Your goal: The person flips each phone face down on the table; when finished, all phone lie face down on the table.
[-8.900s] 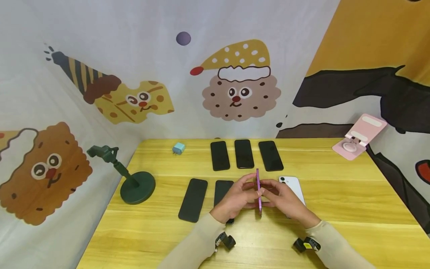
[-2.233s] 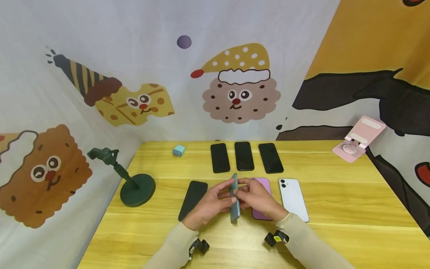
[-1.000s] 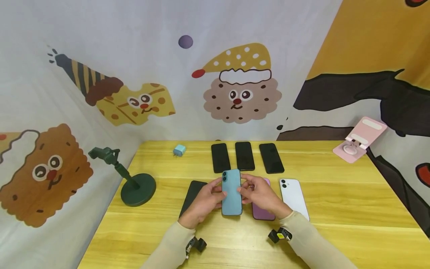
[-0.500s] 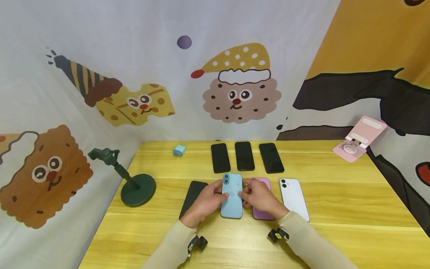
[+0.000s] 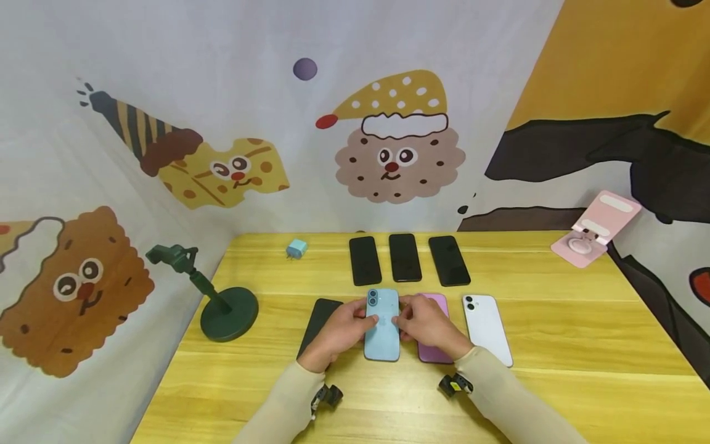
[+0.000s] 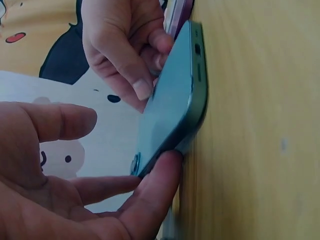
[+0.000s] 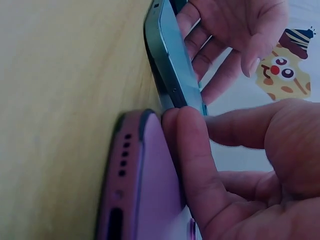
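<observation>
A light blue phone [image 5: 382, 330] lies back side up, on or just above the wooden table; a small gap beneath it is hard to judge. My left hand [image 5: 345, 330] touches its left edge with the fingertips, while the left thumb [image 6: 67, 121] stands off the phone's back. At the opposite edge my right hand [image 5: 429, 322] holds the phone with bent fingers [image 7: 192, 145], its thumb close to the back. Right beside that hand lies a purple phone [image 5: 436, 353], partly covered. A black phone [image 5: 318, 324] sits partly under my left hand.
To the right is a white phone [image 5: 488, 330], back up. Farther back three dark phones [image 5: 365, 261] stand in a row on the table [image 5: 582, 333]. A blue charger plug [image 5: 296, 248], a dark green stand [image 5: 229, 313] and a pink folding stand [image 5: 596, 229] lie around them.
The purple phone went from my hands to the table. I took up the blue phone, turned it from edge-on to back up, and lowered it between the purple and black phones.
</observation>
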Tool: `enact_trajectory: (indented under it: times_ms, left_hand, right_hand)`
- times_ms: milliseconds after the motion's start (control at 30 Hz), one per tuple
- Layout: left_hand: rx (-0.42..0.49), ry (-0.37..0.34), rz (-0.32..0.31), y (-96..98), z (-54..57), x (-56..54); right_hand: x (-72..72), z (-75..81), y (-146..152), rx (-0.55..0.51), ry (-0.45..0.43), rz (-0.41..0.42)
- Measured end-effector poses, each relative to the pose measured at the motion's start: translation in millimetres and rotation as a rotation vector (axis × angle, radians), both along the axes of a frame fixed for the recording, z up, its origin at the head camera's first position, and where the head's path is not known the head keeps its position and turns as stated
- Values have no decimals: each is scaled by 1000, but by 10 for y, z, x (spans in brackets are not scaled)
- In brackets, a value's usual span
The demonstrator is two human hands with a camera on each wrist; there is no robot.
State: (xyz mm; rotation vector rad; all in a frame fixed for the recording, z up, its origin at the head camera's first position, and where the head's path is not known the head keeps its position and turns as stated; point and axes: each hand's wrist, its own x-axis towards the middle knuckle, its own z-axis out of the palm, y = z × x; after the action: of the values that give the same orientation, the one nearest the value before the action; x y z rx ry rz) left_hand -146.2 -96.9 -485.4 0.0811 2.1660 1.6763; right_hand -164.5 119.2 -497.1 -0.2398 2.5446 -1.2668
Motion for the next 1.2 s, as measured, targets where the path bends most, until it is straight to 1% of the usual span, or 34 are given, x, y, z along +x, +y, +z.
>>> enact_trajectory:
  times_ms: [233, 467, 533, 633, 800, 933, 1033, 1067, 1200]
  left_hand:
    - [-58, 16, -5, -31, -3, 0]
    - [-84, 14, -1, -64, 10, 27]
    - [-81, 15, -3, -81, 17, 29]
    - [-51, 14, -4, -105, 43, 39]
    - [7, 20, -6, -162, 67, 55]
    - [6, 41, 13, -225, 62, 52]
    - [0, 52, 42, -266, 64, 40]
    - [0, 61, 47, -279, 66, 36]
    - [16, 58, 70, -332, 72, 20]
  right_hand:
    - [-6, -7, 11, -12, -26, 3]
    - [-4, 7, 41, -35, -15, -1]
    - [-13, 10, 45, -42, -4, -8]
    - [-26, 20, 41, -53, 20, -10]
    - [-42, 52, -14, -50, 78, 12]
    - [-55, 77, -97, -46, 131, 24]
    - [-61, 93, -166, -59, 142, 30]
    - [-63, 94, -187, -61, 140, 30]
    - [-75, 81, -277, -91, 123, 44]
